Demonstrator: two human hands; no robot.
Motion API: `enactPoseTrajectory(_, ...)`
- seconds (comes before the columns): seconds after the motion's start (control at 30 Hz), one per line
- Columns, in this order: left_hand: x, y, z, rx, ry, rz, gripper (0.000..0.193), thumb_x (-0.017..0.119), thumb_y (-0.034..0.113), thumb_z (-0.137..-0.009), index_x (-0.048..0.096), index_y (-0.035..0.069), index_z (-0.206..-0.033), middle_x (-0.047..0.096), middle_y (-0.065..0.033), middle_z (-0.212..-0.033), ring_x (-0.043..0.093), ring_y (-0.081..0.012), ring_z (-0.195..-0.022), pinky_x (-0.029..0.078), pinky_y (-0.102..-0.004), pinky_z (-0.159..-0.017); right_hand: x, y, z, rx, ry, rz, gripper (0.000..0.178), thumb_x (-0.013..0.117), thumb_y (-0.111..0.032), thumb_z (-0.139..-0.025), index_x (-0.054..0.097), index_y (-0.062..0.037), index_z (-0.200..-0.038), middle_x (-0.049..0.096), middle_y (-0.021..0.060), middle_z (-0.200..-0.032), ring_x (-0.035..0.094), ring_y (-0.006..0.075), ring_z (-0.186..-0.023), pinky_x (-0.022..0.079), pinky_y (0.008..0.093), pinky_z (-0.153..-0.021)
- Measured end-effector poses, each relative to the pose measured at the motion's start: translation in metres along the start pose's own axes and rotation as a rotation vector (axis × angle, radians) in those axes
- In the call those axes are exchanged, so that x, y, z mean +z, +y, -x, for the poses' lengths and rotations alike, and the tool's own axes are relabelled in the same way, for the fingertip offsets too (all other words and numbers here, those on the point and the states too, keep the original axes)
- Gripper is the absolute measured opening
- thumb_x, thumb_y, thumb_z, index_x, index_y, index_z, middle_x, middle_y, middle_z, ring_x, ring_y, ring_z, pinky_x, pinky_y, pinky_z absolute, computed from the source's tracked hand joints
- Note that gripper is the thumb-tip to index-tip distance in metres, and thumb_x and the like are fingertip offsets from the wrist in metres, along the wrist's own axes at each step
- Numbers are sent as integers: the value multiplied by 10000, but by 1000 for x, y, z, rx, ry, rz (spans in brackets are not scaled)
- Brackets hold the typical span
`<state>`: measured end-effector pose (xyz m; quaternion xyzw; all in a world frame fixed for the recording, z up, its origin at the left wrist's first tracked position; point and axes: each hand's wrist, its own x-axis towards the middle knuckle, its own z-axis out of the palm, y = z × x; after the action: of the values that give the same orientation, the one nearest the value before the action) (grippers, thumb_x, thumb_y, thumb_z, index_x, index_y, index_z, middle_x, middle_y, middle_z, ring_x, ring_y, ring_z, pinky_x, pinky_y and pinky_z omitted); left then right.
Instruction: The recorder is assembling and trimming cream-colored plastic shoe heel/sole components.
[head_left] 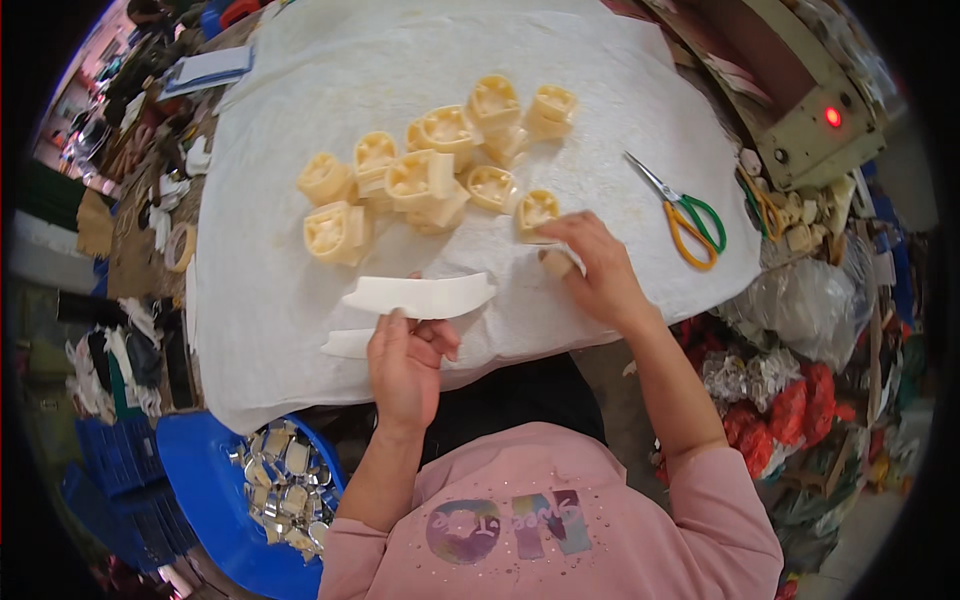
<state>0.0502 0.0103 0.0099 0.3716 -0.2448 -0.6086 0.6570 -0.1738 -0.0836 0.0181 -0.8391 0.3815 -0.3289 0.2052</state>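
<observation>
My left hand (408, 365) is closed on a white curved strip (425, 296), gripping its lower edge between thumb and fingers above the cloth. A second white strip (345, 344) lies on the cloth beside that hand. My right hand (600, 265) has its thumb and fingers apart. Its fingertips reach the lower edge of a small cream moulded piece (538, 208), and I cannot tell whether they touch it. The thumb tip shows a tan covering. Several more cream hollow moulded pieces (420, 180) sit in a loose, partly stacked group beyond my hands.
Scissors (690, 225) with green and orange handles lie at the right on the white cloth (270, 330). A grey-green box with a red light (820, 135) stands far right. A blue tub (190, 470) of shiny metal pieces is lower left. A clipboard (210, 70) lies far left.
</observation>
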Motion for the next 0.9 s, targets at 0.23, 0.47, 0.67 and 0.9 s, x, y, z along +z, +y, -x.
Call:
enactPoseTrajectory(0.23, 1, -3, 2, -33, -7, 227, 431, 328, 246, -988, 408, -42, -1298, 611, -138, -988, 596, -191, -809, 482, -302, -683, -1, 22, -12, 63, -54, 168, 495, 517, 124, -663, 565, -20, -1135, 537, 88, -1256, 437, 277, -1213, 383, 366, -1036)
enactPoseTrajectory(0.47, 1, -7, 4, -80, -87, 197, 400, 333, 249, -989, 438, 24, -1303, 625, -113, -968, 589, -194, -786, 453, -317, -695, 14, 40, 3, 123, 294, -23, 480, 489, 148, -696, 558, -36, -1133, 563, 143, -1163, 499, 317, -1129, 433, 379, -943)
enactPoseTrajectory(0.67, 6, -3, 9, -115, -3, 241, 409, 297, 268, -1001, 425, 38, -1313, 616, -112, -924, 564, -181, -721, 418, -313, -641, -11, 4, 15, 243, 19, 221, 378, 517, 42, -763, 563, -48, -1128, 573, 142, -992, 533, 326, -992, 430, 380, -875)
enactPoseTrajectory(0.9, 5, -5, 9, -104, -109, 240, 410, 308, 272, -1001, 423, 35, -1316, 599, -104, -999, 565, -176, -802, 437, -312, -693, 8, 4, 25, 185, 186, 154, 489, 518, 69, -719, 567, -86, -1180, 537, 163, -1041, 491, 319, -1027, 409, 378, -902)
